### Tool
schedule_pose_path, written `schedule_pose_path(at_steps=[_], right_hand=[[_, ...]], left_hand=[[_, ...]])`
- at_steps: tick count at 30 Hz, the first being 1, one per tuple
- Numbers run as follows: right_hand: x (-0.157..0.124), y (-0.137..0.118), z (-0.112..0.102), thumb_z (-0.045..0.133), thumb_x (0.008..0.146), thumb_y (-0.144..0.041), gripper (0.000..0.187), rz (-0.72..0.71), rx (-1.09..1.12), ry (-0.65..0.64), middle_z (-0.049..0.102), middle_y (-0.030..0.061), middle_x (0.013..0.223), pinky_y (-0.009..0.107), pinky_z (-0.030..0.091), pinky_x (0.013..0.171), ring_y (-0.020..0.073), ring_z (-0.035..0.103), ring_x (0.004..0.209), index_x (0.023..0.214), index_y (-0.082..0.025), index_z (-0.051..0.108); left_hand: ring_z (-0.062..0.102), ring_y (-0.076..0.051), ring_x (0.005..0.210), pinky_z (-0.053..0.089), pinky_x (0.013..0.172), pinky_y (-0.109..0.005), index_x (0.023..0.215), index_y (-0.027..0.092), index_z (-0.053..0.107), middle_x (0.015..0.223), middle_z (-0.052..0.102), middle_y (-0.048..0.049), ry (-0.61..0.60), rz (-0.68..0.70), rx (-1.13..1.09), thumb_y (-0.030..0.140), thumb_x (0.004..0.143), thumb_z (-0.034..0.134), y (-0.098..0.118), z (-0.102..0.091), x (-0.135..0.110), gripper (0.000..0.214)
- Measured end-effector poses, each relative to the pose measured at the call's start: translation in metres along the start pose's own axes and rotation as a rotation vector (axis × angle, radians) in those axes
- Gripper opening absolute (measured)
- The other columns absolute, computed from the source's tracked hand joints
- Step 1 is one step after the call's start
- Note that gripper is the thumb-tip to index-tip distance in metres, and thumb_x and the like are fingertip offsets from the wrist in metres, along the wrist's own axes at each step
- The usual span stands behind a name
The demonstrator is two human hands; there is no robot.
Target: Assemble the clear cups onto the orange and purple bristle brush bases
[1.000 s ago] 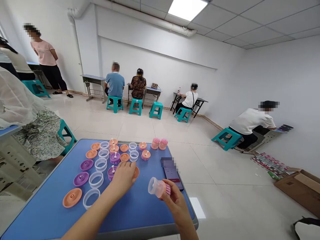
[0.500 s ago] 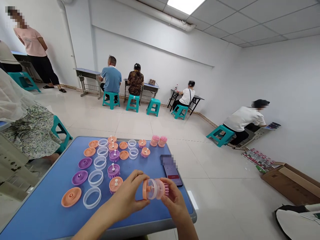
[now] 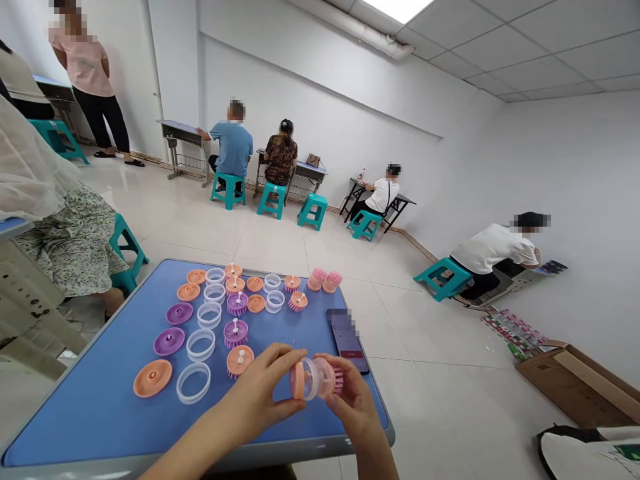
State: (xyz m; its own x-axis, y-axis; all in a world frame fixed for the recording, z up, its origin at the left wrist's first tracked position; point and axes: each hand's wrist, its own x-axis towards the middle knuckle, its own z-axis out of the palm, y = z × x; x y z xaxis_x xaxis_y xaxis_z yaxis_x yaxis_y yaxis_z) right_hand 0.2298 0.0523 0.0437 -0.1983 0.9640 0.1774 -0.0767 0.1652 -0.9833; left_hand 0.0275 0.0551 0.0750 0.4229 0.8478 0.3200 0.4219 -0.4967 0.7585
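Observation:
My left hand (image 3: 263, 390) pinches the orange cap (image 3: 297, 380) of a round scrubbing brush between thumb and fingers. My right hand (image 3: 354, 403) grips the other end, the brush head (image 3: 339, 381) with pink bristles. Between cap and head a clear plastic ring (image 3: 311, 379) shows; whether the parts are fastened together I cannot tell. The brush lies sideways in the air above the table's front right. To the left of my hands, an orange bristled head (image 3: 241, 361) with a white stem stands on the table, near a loose clear ring (image 3: 194, 383) and an orange cap (image 3: 153, 379).
Rows of purple caps (image 3: 169, 341), rings and bristled heads cover the blue table (image 3: 100, 427). Two pink-bristled brushes (image 3: 325, 280) stand at the back right edge, a phone (image 3: 347, 340) below them. A cardboard box (image 3: 570, 380) sits on the floor. People sit at other desks.
The orange cap has turned to show more of its outer side, and sits closer to the clear ring. My view has tilted slightly; both hands keep their hold.

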Motion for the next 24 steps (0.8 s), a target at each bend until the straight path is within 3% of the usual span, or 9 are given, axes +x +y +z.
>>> schedule_pose_path(at_steps=[14,24], right_hand=[[0.003,-0.003,0.003,0.067,0.069,-0.038,0.041,-0.035,-0.046,-0.052,0.059,0.0088,0.111,0.035,0.047,0.082,0.0243,0.056,0.098,0.106,-0.024,0.057],[0.003,-0.005,0.001,0.065,0.073,-0.033,0.039,-0.047,-0.08,-0.136,0.056,0.0083,0.115,0.036,0.045,0.087,0.0235,0.054,0.104,0.11,-0.026,0.054]], left_hand=[[0.055,-0.021,0.101,0.046,0.087,-0.034,0.127,0.034,0.038,0.11,0.053,-0.0027,0.021,0.023,-0.005,0.013,0.065,0.072,-0.015,0.004,-0.006,0.074],[0.056,-0.02,0.1,0.048,0.086,-0.032,0.128,0.036,0.037,0.108,0.055,-0.0016,0.022,0.051,0.036,0.015,0.065,0.073,-0.013,0.0,-0.006,0.077]])
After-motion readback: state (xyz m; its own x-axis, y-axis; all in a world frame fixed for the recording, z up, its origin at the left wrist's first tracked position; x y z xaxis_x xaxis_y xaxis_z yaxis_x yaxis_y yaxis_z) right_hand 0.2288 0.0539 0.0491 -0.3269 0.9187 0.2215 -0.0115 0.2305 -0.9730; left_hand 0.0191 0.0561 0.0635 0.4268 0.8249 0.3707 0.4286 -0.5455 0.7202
